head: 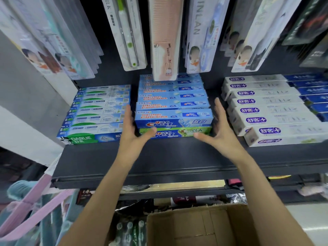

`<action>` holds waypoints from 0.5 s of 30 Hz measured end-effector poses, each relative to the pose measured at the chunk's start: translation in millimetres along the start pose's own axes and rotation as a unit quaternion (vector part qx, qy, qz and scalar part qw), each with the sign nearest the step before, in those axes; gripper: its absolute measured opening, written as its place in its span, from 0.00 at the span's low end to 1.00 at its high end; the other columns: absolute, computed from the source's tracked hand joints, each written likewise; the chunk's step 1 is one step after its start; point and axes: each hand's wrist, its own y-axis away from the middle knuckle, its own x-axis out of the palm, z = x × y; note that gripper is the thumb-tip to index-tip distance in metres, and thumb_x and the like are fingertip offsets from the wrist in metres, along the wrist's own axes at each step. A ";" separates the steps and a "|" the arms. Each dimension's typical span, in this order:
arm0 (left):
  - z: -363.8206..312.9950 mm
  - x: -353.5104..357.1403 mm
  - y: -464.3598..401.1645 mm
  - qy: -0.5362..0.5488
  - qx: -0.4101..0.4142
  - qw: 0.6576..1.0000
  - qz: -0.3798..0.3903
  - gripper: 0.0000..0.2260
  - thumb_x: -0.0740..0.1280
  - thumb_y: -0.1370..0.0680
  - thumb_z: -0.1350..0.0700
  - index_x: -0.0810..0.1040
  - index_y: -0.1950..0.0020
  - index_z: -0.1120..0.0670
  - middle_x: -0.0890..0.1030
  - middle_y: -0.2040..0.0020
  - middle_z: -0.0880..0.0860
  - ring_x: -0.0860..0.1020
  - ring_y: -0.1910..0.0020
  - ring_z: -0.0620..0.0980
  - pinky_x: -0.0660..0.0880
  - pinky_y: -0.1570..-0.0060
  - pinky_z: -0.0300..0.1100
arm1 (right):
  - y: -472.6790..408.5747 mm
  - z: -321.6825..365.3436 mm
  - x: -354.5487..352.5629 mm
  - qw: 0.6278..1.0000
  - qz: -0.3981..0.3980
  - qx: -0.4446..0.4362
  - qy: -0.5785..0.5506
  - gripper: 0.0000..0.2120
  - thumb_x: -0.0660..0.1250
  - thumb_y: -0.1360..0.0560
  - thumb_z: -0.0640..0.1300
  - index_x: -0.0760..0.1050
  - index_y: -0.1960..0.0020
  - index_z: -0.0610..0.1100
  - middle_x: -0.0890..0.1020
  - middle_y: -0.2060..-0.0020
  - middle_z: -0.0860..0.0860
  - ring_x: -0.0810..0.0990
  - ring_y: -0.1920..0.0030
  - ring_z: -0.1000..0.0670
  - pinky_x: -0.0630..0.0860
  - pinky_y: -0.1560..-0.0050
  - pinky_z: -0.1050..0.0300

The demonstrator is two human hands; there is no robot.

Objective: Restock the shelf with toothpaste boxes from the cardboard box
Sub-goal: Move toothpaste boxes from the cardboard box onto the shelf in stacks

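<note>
Both hands up at the dark shelf [177, 157], flanking the middle stack of Crest toothpaste boxes [173, 103]. Left hand [132, 132] at the stack's left end, fingers spread along the side, thumb over the front of the green Crest box [179, 133] at the bottom front. Right hand [219, 128] at the stack's right end, fingers extended upward, thumb pointing in toward the green box. Neither grip is clenched; both released and splayed, palms facing the stack. Whether the palms actually touch the box ends, cannot tell.

Blue Crest box [174, 121] sits on top of the green one at the front; more blue Crest boxes run back behind it toward the shelf wall. Darlie toothpaste boxes [99, 110] form the row just to the left, white-and-purple toothpaste boxes [266, 110] the row to the right, with dark blue boxes [312, 93] at far right. Bare shelf strip in front of all rows.

Toothbrush packs [129, 32] hang above the shelf; a pink pack [165, 41] hangs in front of the rear Crest boxes.

Cardboard box [191, 226] sits open below the shelf, between the forearms, brown interior showing.
</note>
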 end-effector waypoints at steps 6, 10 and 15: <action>20.6 13.8 -10.3 -0.186 0.037 0.981 -0.039 0.46 0.72 0.28 0.64 0.44 0.23 0.44 0.67 0.29 0.47 0.70 0.38 0.38 0.68 0.46 0.27 | -20.5 -7.0 10.3 0.984 -0.055 -0.036 0.164 0.51 0.71 0.30 0.32 0.43 0.24 0.57 0.59 0.25 0.54 0.61 0.27 0.54 0.62 0.28 0.51; 23.5 15.2 -18.2 -0.220 0.061 0.971 -0.077 0.43 0.72 0.27 0.63 0.47 0.23 0.45 0.71 0.33 0.51 0.72 0.43 0.40 0.71 0.47 0.36 | -27.0 -7.0 17.3 0.988 -0.073 -0.029 0.132 0.49 0.70 0.30 0.30 0.45 0.25 0.61 0.65 0.28 0.53 0.68 0.32 0.53 0.69 0.32 0.52; 26.4 13.3 -16.5 -0.134 0.068 0.987 -0.061 0.46 0.72 0.28 0.66 0.45 0.25 0.40 0.67 0.29 0.48 0.73 0.39 0.40 0.72 0.48 0.26 | -19.2 -1.3 22.6 0.996 -0.087 -0.023 0.009 0.49 0.71 0.28 0.35 0.40 0.24 0.55 0.61 0.28 0.54 0.63 0.33 0.69 0.66 0.37 0.71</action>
